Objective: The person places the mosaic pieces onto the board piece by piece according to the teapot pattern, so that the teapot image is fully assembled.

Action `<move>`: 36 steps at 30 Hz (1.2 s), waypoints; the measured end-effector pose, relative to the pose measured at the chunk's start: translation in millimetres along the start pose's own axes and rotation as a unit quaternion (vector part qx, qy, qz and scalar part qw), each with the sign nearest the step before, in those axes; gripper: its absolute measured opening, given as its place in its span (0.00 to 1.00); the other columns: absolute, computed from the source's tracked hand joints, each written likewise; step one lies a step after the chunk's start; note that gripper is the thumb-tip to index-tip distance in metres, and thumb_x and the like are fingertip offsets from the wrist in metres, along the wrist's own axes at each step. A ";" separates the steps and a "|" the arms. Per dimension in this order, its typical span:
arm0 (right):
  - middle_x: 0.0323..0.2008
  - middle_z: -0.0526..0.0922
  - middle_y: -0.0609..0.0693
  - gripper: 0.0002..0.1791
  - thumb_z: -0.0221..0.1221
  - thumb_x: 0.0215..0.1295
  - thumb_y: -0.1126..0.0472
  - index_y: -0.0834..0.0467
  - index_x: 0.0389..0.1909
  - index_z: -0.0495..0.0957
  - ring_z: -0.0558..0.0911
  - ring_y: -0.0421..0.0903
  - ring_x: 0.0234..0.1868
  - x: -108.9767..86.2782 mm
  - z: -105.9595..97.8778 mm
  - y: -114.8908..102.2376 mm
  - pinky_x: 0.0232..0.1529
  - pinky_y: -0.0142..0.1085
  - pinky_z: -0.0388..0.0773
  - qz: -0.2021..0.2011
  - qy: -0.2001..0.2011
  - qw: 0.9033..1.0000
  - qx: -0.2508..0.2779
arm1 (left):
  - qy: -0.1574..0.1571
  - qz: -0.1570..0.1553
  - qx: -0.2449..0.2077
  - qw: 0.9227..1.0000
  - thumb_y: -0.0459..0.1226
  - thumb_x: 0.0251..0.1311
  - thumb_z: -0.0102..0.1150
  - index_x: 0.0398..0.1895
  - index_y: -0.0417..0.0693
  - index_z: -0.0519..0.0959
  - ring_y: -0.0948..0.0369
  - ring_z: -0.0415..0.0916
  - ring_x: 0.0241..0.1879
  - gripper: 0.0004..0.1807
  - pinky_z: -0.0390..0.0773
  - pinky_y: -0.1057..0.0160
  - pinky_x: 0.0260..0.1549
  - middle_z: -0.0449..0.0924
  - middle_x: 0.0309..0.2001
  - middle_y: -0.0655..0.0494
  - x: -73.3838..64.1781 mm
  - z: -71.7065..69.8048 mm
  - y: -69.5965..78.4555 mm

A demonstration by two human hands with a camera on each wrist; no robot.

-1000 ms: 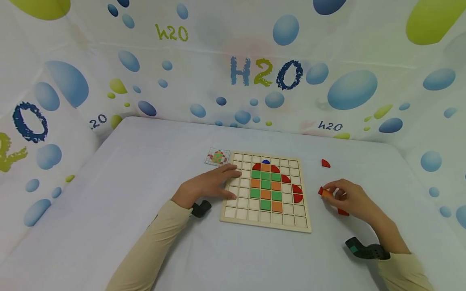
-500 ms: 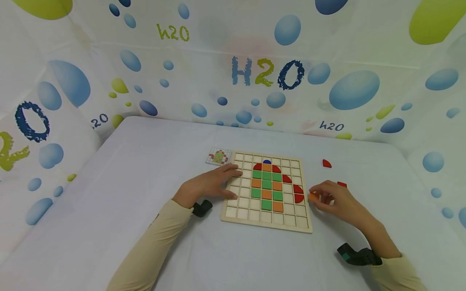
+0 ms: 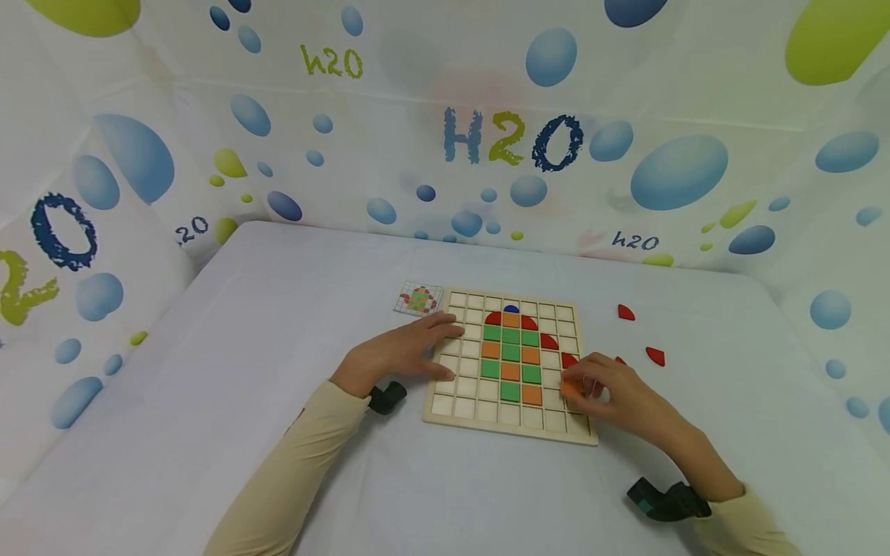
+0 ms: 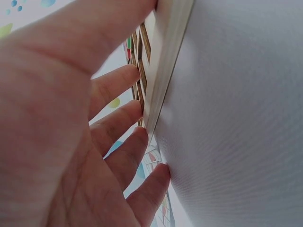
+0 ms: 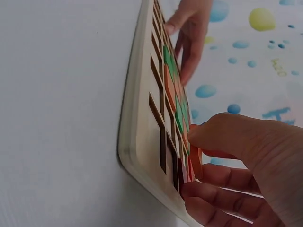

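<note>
Over the right part of the wooden grid board (image 3: 511, 433), my right hand (image 3: 622, 394) pinches an orange square tile (image 5: 195, 153) between thumb and fingers. In the right wrist view its lower fingers are right at the board's surface, beside red pieces in the cells. Set into the board are green tiles (image 3: 511, 353), orange tiles (image 3: 531, 394), red quarter-round pieces (image 3: 548, 340) and a blue piece (image 3: 511, 309). My left hand (image 3: 396, 353) rests at the board's left edge with fingers spread. Its fingertips touch the rim in the left wrist view.
A small pattern card (image 3: 418, 298) lies at the board's top left corner. To the right of the board lie loose red quarter-round pieces, one farther back (image 3: 626, 312), another nearer (image 3: 656, 356). A third is mostly hidden behind my right hand. A patterned cloth (image 3: 417, 116) stands behind the table.
My right hand has travelled left from the tabletop to above the board, carrying the orange tile. The left hand stays in place at the board's left edge.
</note>
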State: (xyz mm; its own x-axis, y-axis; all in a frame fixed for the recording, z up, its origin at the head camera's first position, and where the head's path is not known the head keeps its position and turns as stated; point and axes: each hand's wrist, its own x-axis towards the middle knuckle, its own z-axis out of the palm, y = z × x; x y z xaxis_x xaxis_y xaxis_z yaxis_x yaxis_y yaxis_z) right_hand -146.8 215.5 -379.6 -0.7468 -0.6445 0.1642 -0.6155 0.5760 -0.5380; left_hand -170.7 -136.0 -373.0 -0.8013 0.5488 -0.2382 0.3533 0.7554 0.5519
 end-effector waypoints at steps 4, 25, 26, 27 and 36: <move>0.37 0.76 0.44 0.14 0.69 0.57 0.66 0.59 0.45 0.82 0.74 0.39 0.32 3.6 8.3 -2.5 0.30 0.29 0.76 -0.035 0.021 0.999 0.010 | 0.000 -0.001 0.001 1.000 0.50 0.60 0.66 0.74 0.48 0.60 0.48 0.48 0.75 0.42 0.59 0.46 0.68 0.48 0.76 0.47 -0.2 -0.3 0.4; 0.43 0.79 0.42 0.13 0.67 0.61 0.60 0.55 0.47 0.83 0.76 0.38 0.42 29.4 38.7 -28.9 0.44 0.34 0.80 -0.078 0.002 0.997 -0.005 | 0.001 0.004 0.002 1.000 0.49 0.60 0.66 0.74 0.49 0.61 0.49 0.47 0.75 0.41 0.58 0.47 0.68 0.48 0.76 0.48 1.0 1.7 -2.9; 0.44 0.79 0.42 0.13 0.67 0.61 0.60 0.54 0.47 0.83 0.75 0.39 0.43 30.4 39.3 -30.4 0.45 0.34 0.80 -0.074 -0.003 0.997 -0.005 | 0.002 0.004 0.002 1.000 0.49 0.60 0.66 0.74 0.49 0.61 0.49 0.47 0.75 0.41 0.58 0.47 0.68 0.49 0.76 0.48 1.0 1.7 -3.0; 0.45 0.79 0.42 0.13 0.67 0.61 0.60 0.54 0.47 0.83 0.75 0.39 0.44 31.2 39.9 -32.0 0.46 0.35 0.80 -0.071 -0.008 0.997 -0.004 | 0.004 0.005 0.002 1.000 0.49 0.60 0.66 0.73 0.49 0.61 0.49 0.48 0.75 0.41 0.59 0.47 0.68 0.49 0.76 0.48 1.0 1.5 -3.0; 0.46 0.78 0.40 0.11 0.66 0.63 0.55 0.49 0.46 0.82 0.73 0.37 0.41 38.6 50.6 -37.3 0.40 0.31 0.77 -0.070 -0.023 0.997 -0.025 | 0.003 0.007 0.004 1.000 0.49 0.60 0.65 0.73 0.48 0.61 0.48 0.48 0.75 0.41 0.58 0.47 0.68 0.49 0.76 0.47 -0.6 0.5 -2.3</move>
State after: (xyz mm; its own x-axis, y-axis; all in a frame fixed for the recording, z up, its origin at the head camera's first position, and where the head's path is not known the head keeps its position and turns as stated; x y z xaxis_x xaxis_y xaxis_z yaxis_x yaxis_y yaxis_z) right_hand -139.9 143.7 -395.1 -0.6410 -0.7421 0.1960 -0.7254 0.5023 -0.4706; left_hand -170.8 -137.9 -374.6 -0.7988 0.5573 -0.2266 0.3684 0.7509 0.5481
